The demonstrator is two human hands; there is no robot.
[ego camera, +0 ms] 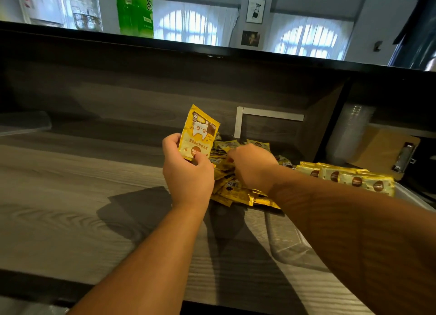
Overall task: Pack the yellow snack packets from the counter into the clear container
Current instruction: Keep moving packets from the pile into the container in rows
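My left hand (187, 171) holds one yellow snack packet (199, 132) upright above the counter, thumb on its lower front. To its right lies a loose pile of yellow packets (238, 191) on the wooden counter. My right hand (251, 165) reaches down into that pile with curled fingers; its fingertips are hidden, so I cannot tell whether it grips a packet. The clear container (411, 198) sits at the right, behind my right forearm, with a row of packets (349, 178) standing on edge inside it.
A clear lid (286, 239) lies flat on the counter beneath my right forearm. A raised dark shelf (212, 53) runs across the back, with a green bottle (134, 10) on top. A clipboard (387, 149) and a stack of cups (346, 130) stand at the far right.
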